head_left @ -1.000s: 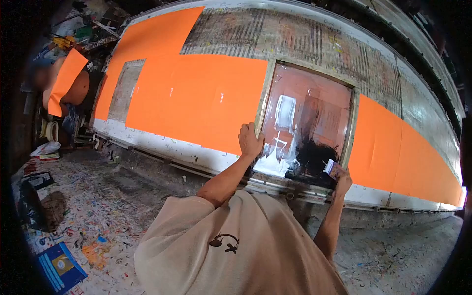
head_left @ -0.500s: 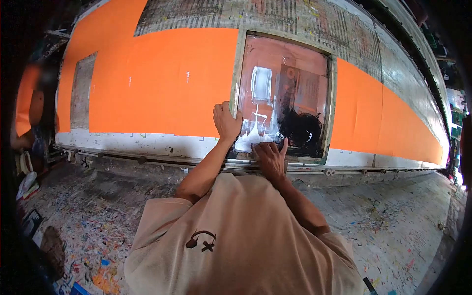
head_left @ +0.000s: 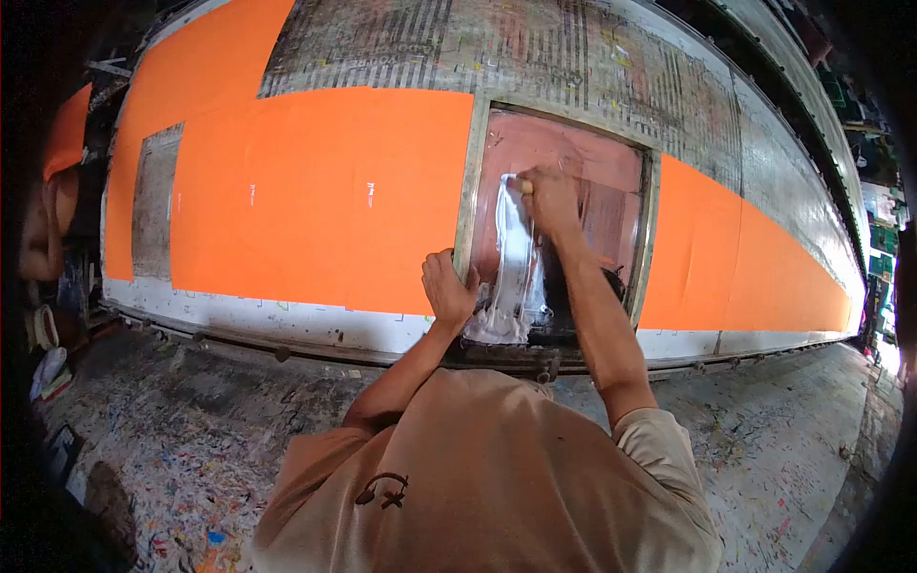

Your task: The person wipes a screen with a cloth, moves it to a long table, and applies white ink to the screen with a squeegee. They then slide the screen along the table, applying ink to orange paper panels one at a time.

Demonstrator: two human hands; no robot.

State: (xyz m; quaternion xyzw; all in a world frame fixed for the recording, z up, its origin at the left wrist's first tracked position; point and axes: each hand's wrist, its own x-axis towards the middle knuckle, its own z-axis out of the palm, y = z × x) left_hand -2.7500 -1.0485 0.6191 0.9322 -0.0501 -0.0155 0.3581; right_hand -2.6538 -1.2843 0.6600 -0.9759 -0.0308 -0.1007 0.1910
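A framed screen [head_left: 653,239] lies on the long table over orange sheets. My left hand [head_left: 449,289] is closed on the left side of its frame, near the lower corner. Over the upper middle of the mesh, my right hand [head_left: 551,201] grips a small squeegee-like tool [head_left: 521,184], mostly hidden by the fingers. A streak of white ink [head_left: 516,248] runs down from the tool to a thicker white pool near the frame's lower edge. Black ink [head_left: 564,304] lies to the right of the white, partly behind my right forearm.
Orange sheets [head_left: 315,201] cover the table left and right of the frame, some with small white prints. A grey stained strip [head_left: 382,48] lies beyond. At the far left, a person's arm [head_left: 62,215] is beside an orange sheet [head_left: 70,134].
My right hand has moved from the frame's lower edge up to the upper mesh, and a long white streak now shows below it. My left hand stays on the frame. The view has shifted slightly.
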